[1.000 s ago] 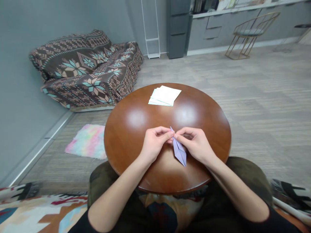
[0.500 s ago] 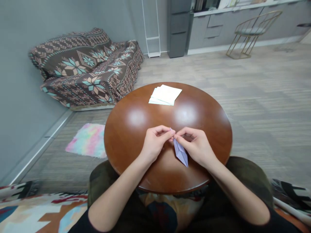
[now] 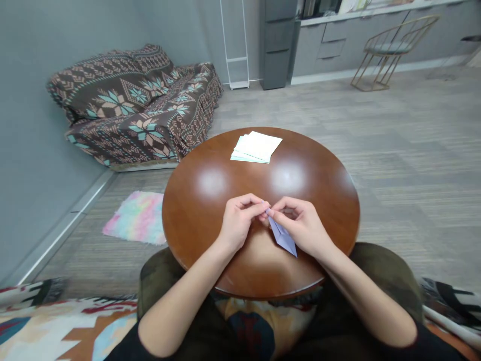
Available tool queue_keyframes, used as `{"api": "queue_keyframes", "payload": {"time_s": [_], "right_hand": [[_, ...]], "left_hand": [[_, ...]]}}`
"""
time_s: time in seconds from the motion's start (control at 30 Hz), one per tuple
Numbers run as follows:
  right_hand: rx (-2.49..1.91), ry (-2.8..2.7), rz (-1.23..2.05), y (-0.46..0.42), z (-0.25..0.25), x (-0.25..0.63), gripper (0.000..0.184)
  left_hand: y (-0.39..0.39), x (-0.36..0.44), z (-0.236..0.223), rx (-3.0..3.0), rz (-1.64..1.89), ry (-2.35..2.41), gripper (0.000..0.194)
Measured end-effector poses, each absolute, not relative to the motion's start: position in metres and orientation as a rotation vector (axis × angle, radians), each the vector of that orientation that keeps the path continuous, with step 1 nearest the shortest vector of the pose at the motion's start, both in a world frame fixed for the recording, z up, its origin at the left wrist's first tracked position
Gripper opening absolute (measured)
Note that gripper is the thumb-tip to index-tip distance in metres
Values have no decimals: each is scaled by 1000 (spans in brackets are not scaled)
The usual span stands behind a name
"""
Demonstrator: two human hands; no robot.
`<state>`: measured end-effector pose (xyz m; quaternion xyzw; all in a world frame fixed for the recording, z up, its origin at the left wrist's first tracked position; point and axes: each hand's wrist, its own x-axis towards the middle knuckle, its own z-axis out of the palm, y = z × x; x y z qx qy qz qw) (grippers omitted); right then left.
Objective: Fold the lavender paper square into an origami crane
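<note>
- The upper end of the folded purple paper (image 3: pixel 285 240) is pinched by the left hand (image 3: pixel 240 220), nearly closed.
- Just below, the paper is gripped by the curled right hand (image 3: pixel 303 223).
- Its pointed lower end is directed nearward, over the round wooden table (image 3: pixel 199 215).
- Pale paper sheets (image 3: pixel 258 147) are piled near the table's far edge.

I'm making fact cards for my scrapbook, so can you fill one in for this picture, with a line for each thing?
Paper in hand: light purple, folded, narrow
Left hand: pinching the paper's far end
Right hand: fingertips on the paper, close beside the left
Table: brown, shiny, rounded edge
Paper sheets: pale, overlapping, at the table's far side
Sofa: patterned cover, beyond the table to the left
Rug: fluffy, pastel, on the floor
</note>
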<state>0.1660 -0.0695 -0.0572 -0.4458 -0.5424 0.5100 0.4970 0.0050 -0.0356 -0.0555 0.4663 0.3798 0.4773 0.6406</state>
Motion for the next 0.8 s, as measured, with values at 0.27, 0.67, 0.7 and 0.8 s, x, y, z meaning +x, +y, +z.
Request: {"api": "queue_keyframes", "payload": {"time_s": [0.27,0.67,0.7,0.8], "right_hand": [[-1127,-1318,1208,-70,-61,166,14],[-1170,-1253,1170,-66,-65,168,9],[-1162,-1242,1171,-66,-65,168,8],[-1144,-1224,1164,-66,-64,166,7]], "left_hand": [[-34,5,-55,1006,1090,870,37],[-41,8,-50,1221,1015,973,22],[-41,9,-50,1225,1013,976,22],[-43,10,-48,1244,1023,968,20]]}}
